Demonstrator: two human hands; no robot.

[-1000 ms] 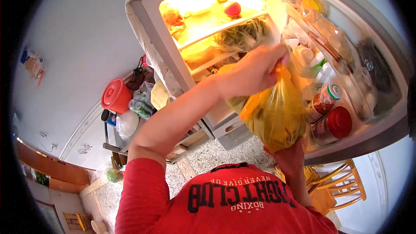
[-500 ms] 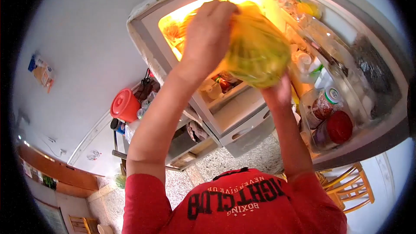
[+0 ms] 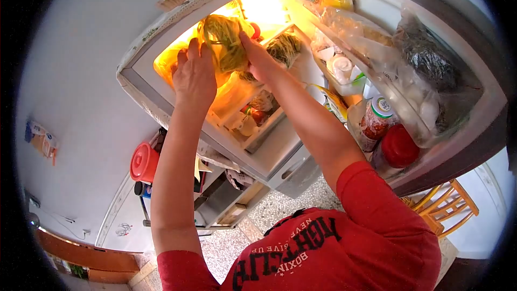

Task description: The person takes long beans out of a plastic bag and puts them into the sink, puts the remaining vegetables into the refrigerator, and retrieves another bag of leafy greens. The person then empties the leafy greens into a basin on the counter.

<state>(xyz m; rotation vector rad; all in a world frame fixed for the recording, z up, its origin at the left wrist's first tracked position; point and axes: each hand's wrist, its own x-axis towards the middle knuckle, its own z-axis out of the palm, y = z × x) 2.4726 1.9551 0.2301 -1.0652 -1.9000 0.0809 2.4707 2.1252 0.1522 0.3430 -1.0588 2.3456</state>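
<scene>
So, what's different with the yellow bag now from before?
The yellow bag moved up and into the lit fridge. The left hand shifted from the bag's gathered top to its left side; the right hand, from underneath to its right side. The door stayed open, the red-lidded jar still in it.

With my clock centred on the translucent yellow plastic bag of greens (image 3: 225, 46), I have little room at 2, where a rounded red object (image 3: 255, 30) sits close by, or at 3, where a dark green stalky bundle (image 3: 284, 49) fills the shelf. The grey-white refrigerator side wall (image 3: 144, 83) bars me at 8. My widest opening lies around 5 to 6, between the bare left forearm (image 3: 176, 156) and bare right forearm (image 3: 309, 108). Farther out at 4, a red-lidded clear jar (image 3: 399, 146) crowds the open door.
</scene>
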